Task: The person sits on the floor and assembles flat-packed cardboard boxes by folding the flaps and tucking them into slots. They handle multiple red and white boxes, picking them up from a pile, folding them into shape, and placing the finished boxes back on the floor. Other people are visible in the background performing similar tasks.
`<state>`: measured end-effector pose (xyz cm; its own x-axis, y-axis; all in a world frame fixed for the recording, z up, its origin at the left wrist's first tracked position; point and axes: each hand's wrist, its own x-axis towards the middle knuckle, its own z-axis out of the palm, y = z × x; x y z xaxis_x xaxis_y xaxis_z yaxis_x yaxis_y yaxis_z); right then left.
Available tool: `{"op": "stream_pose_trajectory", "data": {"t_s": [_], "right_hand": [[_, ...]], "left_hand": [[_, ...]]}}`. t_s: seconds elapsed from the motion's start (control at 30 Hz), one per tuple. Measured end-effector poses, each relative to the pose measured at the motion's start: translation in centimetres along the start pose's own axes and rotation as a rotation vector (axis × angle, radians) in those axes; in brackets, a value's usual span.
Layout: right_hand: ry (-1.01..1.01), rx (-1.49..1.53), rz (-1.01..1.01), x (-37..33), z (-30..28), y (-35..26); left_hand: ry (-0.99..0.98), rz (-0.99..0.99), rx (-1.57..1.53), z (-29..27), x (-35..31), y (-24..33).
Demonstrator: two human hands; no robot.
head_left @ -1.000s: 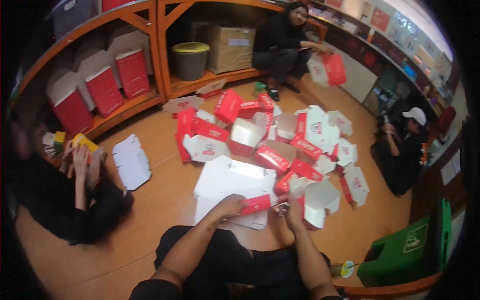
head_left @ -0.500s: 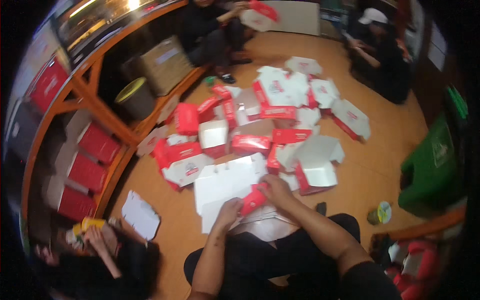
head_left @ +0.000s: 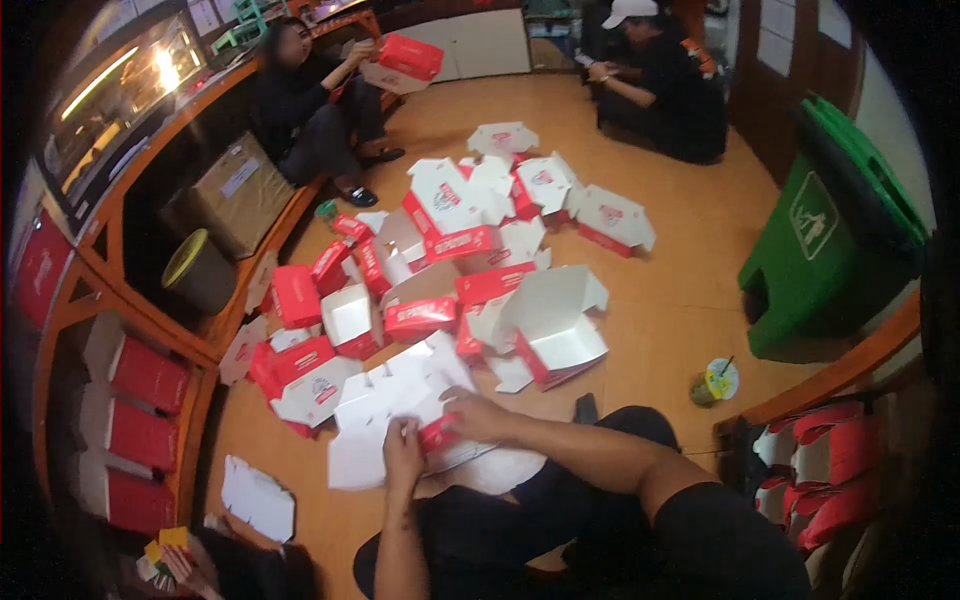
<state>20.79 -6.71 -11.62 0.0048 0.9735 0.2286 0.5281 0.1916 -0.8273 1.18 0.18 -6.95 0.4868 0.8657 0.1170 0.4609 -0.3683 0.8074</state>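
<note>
My left hand point(head_left: 402, 447) and my right hand point(head_left: 470, 415) both grip a flat red-and-white cardboard box blank point(head_left: 437, 432) just above my lap. It lies over a stack of white unfolded box blanks point(head_left: 385, 400) on the wooden floor. Beyond the stack spreads a heap of folded red-and-white boxes point(head_left: 450, 260), several of them open with lids up. The nearest open box point(head_left: 550, 325) stands just right of my hands.
A green wheeled bin point(head_left: 830, 240) stands at right, a lidded drink cup point(head_left: 715, 380) near it. Wooden shelves point(head_left: 120, 330) with red boxes run along the left. Two seated people point(head_left: 310, 110) point(head_left: 655, 85) work at the back; another person's hand point(head_left: 180, 565) shows lower left.
The view has swung, so the shelves now sit further left and the bin is larger at right. My hands stay on the red-and-white blank, now drawn closer together over it.
</note>
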Motion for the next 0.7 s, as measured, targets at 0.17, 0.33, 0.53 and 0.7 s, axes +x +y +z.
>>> {"op": "stream_pose_trajectory", "data": {"t_s": [0.17, 0.33, 0.53, 0.7], "right_hand": [[0.225, 0.216, 0.359, 2.0, -2.4, 0.9], [0.114, 0.612, 0.395, 1.6, -4.8, -2.5], [0.145, 0.402, 0.302, 1.3, -5.7, -5.0], [0.148, 0.065, 0.188, 1.2, -5.6, -4.8]], "left_hand": [[0.588, 0.333, -0.305, -1.3, -1.5, 6.5], [0.348, -0.019, -0.446, -1.0, -1.4, 5.4], [0.289, -0.164, -0.431, -1.7, 0.9, 6.0], [0.099, -0.016, -0.109, -1.6, 0.8, 4.7]]}}
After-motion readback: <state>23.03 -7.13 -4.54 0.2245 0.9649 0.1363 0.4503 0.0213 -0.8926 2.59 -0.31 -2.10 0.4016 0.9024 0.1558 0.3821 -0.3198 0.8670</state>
